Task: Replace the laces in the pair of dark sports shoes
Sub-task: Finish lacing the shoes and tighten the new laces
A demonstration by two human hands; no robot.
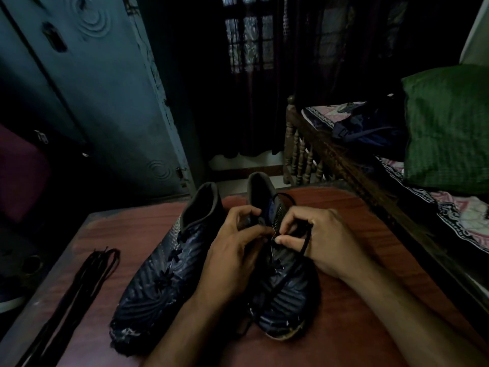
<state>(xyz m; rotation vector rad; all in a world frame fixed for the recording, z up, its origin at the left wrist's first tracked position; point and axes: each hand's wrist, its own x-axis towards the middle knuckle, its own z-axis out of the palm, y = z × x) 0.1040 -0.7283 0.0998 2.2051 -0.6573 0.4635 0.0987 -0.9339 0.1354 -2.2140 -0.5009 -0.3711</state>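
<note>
Unlacing the right shoe (284,287), we are pinching its lace (307,241) with both the left hand (235,250) and right hand (321,239); left shoe (158,271) still laced, spare laces (79,282) untouched.

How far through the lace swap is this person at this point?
Early. Nothing looks finished: the left shoe is laced and untouched. In hand: the left hand and right hand work the lace at the right shoe. Left: the lace bundle lies unused on the table.
</note>
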